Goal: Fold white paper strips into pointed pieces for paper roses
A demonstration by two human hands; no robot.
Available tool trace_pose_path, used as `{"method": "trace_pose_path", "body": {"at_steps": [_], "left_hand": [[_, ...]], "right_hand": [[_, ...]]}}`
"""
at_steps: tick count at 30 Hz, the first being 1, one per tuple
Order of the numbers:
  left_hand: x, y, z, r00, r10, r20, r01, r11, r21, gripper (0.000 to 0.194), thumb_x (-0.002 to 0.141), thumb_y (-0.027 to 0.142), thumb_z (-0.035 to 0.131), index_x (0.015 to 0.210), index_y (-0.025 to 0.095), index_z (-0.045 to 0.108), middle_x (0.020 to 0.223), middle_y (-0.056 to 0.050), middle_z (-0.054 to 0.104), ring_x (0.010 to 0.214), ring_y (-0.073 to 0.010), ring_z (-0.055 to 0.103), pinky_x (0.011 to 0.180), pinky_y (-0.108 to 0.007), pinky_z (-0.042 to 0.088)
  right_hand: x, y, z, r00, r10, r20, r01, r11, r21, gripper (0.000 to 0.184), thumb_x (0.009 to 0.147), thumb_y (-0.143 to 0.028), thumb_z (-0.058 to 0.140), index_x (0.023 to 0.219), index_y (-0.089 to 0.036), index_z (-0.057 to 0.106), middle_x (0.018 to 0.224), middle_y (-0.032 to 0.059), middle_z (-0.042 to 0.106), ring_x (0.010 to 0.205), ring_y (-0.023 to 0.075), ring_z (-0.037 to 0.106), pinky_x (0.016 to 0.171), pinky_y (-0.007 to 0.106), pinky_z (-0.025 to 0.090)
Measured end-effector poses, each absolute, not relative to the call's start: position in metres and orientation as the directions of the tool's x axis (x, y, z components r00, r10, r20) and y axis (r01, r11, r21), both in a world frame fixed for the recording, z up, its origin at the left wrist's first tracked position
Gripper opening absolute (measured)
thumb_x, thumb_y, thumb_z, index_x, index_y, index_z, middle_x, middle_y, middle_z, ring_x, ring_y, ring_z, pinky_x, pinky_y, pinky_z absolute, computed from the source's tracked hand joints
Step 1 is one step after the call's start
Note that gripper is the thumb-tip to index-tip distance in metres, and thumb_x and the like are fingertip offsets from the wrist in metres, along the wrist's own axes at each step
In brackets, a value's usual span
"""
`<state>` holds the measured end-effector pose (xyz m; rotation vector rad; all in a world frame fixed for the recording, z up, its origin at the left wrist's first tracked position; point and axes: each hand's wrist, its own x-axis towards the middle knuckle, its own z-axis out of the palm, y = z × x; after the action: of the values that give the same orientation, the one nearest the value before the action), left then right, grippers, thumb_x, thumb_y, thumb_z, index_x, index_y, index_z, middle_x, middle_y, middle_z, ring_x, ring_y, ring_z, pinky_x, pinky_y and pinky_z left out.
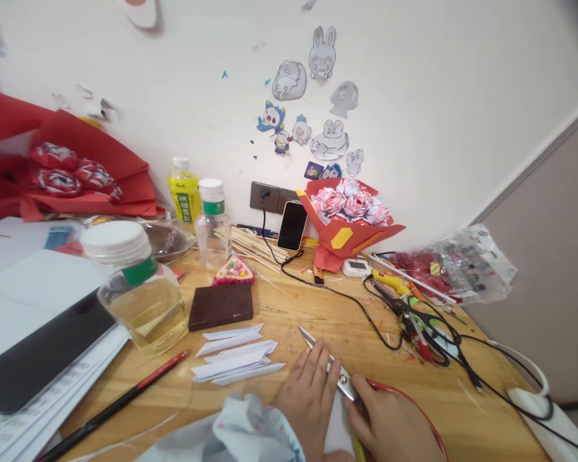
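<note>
My right hand (390,417) grips a pair of scissors (345,384) with a red handle. The metal blades point up and left, close against the fingers of my left hand (311,391). Flat on the table, that left hand has its fingers stretched out, over the blades and on a white sheet of paper (337,427). The hands hide much of this paper. A yellow edge (358,449) shows beside it, too little to name. Several folded white paper strips (238,354) lie to the left of my left hand.
A jar of yellowish liquid (147,308), a dark brown box (221,307) and a black-and-red pencil (120,401) are on the left. Behind stand a phone (292,226) and a paper-flower bouquet (351,221). Cables and black scissors (404,309) lie tangled at right.
</note>
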<state>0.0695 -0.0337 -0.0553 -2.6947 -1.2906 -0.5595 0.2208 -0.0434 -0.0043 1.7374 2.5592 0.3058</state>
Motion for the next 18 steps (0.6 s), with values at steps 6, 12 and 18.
{"method": "trace_pose_path", "body": {"at_steps": [6,12,18], "left_hand": [[0.075,-0.042,-0.059,0.411,0.781,0.469,0.875,-0.483,0.038,0.034,0.084,0.020,0.030,0.116,0.016,0.040,0.121,-0.007,0.048,0.113,-0.0197,0.039,0.091,-0.031,0.030],[0.076,-0.044,-0.060,0.398,0.760,0.514,0.881,-0.472,0.016,0.032,0.084,0.021,0.033,0.114,0.017,0.042,0.121,-0.007,0.048,0.114,-0.0205,0.038,0.092,-0.031,0.030],[0.074,-0.027,-0.052,0.606,0.703,0.372,0.739,-0.671,0.066,0.061,0.076,0.048,0.037,0.123,0.010,0.031,0.129,-0.017,0.034,0.120,-0.0291,0.024,0.093,-0.039,0.027]], "right_hand": [[0.223,-0.047,-0.010,-0.429,0.897,0.109,0.898,0.409,0.163,0.007,0.075,-0.025,0.041,0.072,-0.022,0.047,0.047,-0.0016,0.059,0.037,0.0141,0.055,0.035,0.023,0.018],[0.221,-0.050,-0.010,-0.403,0.909,0.110,0.910,0.385,0.156,0.008,0.075,-0.026,0.041,0.076,-0.022,0.048,0.048,-0.0010,0.060,0.039,0.0148,0.056,0.035,0.023,0.017],[0.221,-0.048,-0.006,-0.304,0.947,0.105,0.939,0.280,0.201,0.009,0.075,-0.025,0.040,0.073,-0.022,0.048,0.047,0.0002,0.060,0.038,0.0156,0.056,0.035,0.024,0.014]]}}
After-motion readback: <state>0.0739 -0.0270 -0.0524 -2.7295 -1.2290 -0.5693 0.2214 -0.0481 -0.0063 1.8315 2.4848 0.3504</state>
